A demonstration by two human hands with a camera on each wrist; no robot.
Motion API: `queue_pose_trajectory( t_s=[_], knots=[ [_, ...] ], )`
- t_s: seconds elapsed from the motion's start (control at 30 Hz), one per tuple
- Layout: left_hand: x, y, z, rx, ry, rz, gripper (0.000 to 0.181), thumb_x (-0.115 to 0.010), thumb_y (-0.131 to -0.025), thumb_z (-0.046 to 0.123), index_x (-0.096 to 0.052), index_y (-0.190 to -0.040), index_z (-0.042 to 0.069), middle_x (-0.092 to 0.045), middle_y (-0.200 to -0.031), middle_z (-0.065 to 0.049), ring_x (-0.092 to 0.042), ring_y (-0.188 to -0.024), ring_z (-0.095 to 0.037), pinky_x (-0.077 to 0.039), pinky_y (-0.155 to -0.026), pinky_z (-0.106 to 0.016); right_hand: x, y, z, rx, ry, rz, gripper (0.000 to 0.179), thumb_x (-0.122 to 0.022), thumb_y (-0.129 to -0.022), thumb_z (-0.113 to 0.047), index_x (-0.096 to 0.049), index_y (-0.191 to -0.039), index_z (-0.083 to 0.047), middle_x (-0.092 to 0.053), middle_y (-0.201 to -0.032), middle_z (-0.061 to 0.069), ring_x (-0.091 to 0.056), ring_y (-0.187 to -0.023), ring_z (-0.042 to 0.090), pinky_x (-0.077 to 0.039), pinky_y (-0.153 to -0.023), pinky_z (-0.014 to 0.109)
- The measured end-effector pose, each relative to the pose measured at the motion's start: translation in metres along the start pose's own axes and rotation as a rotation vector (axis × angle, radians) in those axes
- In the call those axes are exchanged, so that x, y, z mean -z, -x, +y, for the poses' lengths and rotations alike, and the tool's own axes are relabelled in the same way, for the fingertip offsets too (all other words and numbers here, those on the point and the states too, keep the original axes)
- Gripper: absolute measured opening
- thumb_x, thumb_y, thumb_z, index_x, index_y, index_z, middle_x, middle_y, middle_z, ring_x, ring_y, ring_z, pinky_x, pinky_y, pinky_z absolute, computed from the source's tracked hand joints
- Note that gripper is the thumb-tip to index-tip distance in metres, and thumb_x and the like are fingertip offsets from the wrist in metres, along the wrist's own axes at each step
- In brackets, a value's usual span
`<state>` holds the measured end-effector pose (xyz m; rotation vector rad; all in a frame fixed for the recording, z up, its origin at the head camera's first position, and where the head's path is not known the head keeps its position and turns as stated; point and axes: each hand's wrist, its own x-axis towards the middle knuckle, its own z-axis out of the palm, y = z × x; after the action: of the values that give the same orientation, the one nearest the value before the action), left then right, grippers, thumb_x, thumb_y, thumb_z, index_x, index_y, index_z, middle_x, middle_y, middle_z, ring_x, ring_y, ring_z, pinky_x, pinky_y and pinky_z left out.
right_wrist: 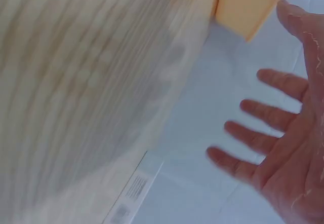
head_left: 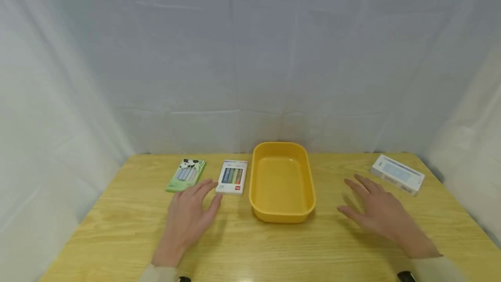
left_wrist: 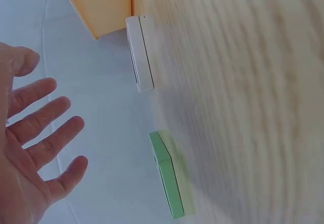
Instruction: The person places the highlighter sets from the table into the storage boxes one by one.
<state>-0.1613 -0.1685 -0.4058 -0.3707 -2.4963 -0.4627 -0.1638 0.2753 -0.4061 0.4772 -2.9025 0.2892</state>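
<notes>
L hand [head_left: 189,212] hangs just short of a flat white cardboard box w/ a dark panel of coloured sticks on its face [head_left: 232,177]: box lies ahead & a bit to R of my fingertips, long axis running away from me, far end leaning slightly R. L is the nearer hand by far. A flat green cardboard box w/ black-&-white patches & pale sticks printed on it [head_left: 186,176] lies straight ahead of the same hand, long axis also slanting away to R. R hand [head_left: 381,214] is nearest a white rectangular carton w/ pale-blue top panel [head_left: 397,174]; that one lies ahead & to R of those fingers, long axis far-L to near-R. Fingers, both hands: spread, loosely bent, thumbs well apart from the rest. Nothing held. Wrist views show gaps to the boxes, so no contact, L or R; both palms off the light wooden table [head_left: 250,253]. Btwn hands: deep yellow plastic tray, rounded corners [head_left: 282,217], long axis away from me, white stick box just beside its L wall.
</notes>
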Motion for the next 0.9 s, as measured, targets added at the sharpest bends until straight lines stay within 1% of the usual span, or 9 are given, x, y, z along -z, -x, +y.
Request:
queue_pose_trajectory(
  t_s=[0.13, 0.2, 0.33, 0.43, 0.57, 0.63, 0.7, 0.8, 0.9],
  knots=[
    [-0.001, -0.006, 0.000, 0.023, 0.016, -0.044, 0.029, -0.072, -0.094, 0.031, -0.076, -0.115, 0.013, -0.077, -0.117, -0.009, -0.074, -0.098, -0.029, -0.058, -0.085, -0.050, -0.004, -0.006, -0.020, 0.128, -0.058, 0.124, 0.054, -0.072, -0.093, -0.043, -0.064, -0.136, -0.011, -0.061, -0.141, 0.018, -0.063, -0.120, 0.042, -0.056, -0.089, 0.058],
    [-0.002, -0.010, 0.000, 0.049, 0.033, -0.076, 0.028, -0.071, -0.094, 0.030, -0.076, -0.116, 0.013, -0.077, -0.115, -0.008, -0.073, -0.081, -0.023, -0.059, -0.073, -0.042, -0.005, -0.011, -0.031, 0.155, -0.087, 0.186, 0.044, -0.073, -0.093, -0.037, -0.069, -0.130, -0.012, -0.067, -0.132, 0.013, -0.068, -0.112, 0.036, -0.059, -0.085, 0.053],
    [-0.002, -0.017, 0.000, 0.119, 0.089, -0.164, 0.029, -0.069, -0.096, 0.030, -0.075, -0.119, 0.014, -0.077, -0.118, -0.008, -0.053, -0.054, -0.011, -0.047, -0.052, -0.028, -0.007, -0.023, -0.050, 0.145, -0.146, 0.252, 0.034, -0.073, -0.095, -0.032, -0.073, -0.123, -0.013, -0.073, -0.116, 0.006, -0.073, -0.098, 0.025, -0.061, -0.079, 0.045],
    [-0.003, -0.020, -0.001, 0.183, 0.142, -0.236, 0.031, -0.067, -0.097, 0.030, -0.073, -0.123, 0.015, -0.075, -0.123, -0.009, -0.059, -0.061, -0.013, -0.042, -0.050, -0.025, -0.011, -0.032, -0.060, 0.180, -0.149, 0.284, 0.030, -0.075, -0.093, -0.029, -0.074, -0.118, -0.012, -0.074, -0.110, 0.004, -0.072, -0.093, 0.021, -0.061, -0.077, 0.041],
    [-0.008, -0.021, -0.009, 0.262, 0.199, -0.287, 0.031, -0.065, -0.099, 0.031, -0.072, -0.126, 0.017, -0.073, -0.126, -0.009, -0.073, -0.093, -0.024, -0.041, -0.048, -0.027, -0.022, -0.042, -0.066, 0.253, -0.142, 0.366, 0.024, -0.078, -0.089, -0.022, -0.076, -0.109, -0.010, -0.073, -0.102, 0.003, -0.070, -0.088, 0.018, -0.060, -0.072, 0.036],
    [-0.010, -0.022, -0.017, 0.280, 0.214, -0.295, 0.032, -0.063, -0.100, 0.030, -0.072, -0.127, 0.016, -0.072, -0.129, -0.012, -0.068, -0.072, -0.020, -0.037, -0.043, -0.028, -0.028, -0.047, -0.067, 0.274, -0.149, 0.413, 0.020, -0.079, -0.087, -0.020, -0.077, -0.105, -0.009, -0.072, -0.100, 0.003, -0.070, -0.085, 0.017, -0.059, -0.070, 0.034],
    [-0.012, -0.023, -0.025, 0.274, 0.207, -0.284, 0.032, -0.062, -0.100, 0.029, -0.071, -0.127, 0.014, -0.070, -0.131, -0.014, -0.067, -0.067, -0.023, -0.043, -0.045, -0.033, -0.032, -0.051, -0.066, 0.299, -0.159, 0.435, 0.019, -0.080, -0.086, -0.017, -0.077, -0.102, -0.009, -0.072, -0.100, 0.004, -0.070, -0.087, 0.018, -0.060, -0.071, 0.035],
    [-0.012, -0.027, -0.038, 0.254, 0.177, -0.268, 0.033, -0.061, -0.101, 0.027, -0.070, -0.127, 0.011, -0.067, -0.135, -0.017, -0.070, -0.078, -0.031, -0.059, -0.069, -0.045, -0.036, -0.054, -0.064, 0.341, -0.157, 0.432, 0.020, -0.082, -0.084, -0.016, -0.077, -0.101, -0.008, -0.070, -0.104, 0.006, -0.069, -0.093, 0.022, -0.060, -0.075, 0.038],
    [-0.011, -0.033, -0.052, 0.251, 0.129, -0.255, 0.034, -0.059, -0.101, 0.027, -0.069, -0.128, 0.010, -0.065, -0.137, -0.018, -0.063, -0.123, -0.043, -0.054, -0.096, -0.060, -0.039, -0.056, -0.063, 0.345, -0.173, 0.404, 0.020, -0.081, -0.084, -0.014, -0.077, -0.102, -0.006, -0.069, -0.107, 0.009, -0.068, -0.094, 0.024, -0.059, -0.075, 0.038]
  ],
)
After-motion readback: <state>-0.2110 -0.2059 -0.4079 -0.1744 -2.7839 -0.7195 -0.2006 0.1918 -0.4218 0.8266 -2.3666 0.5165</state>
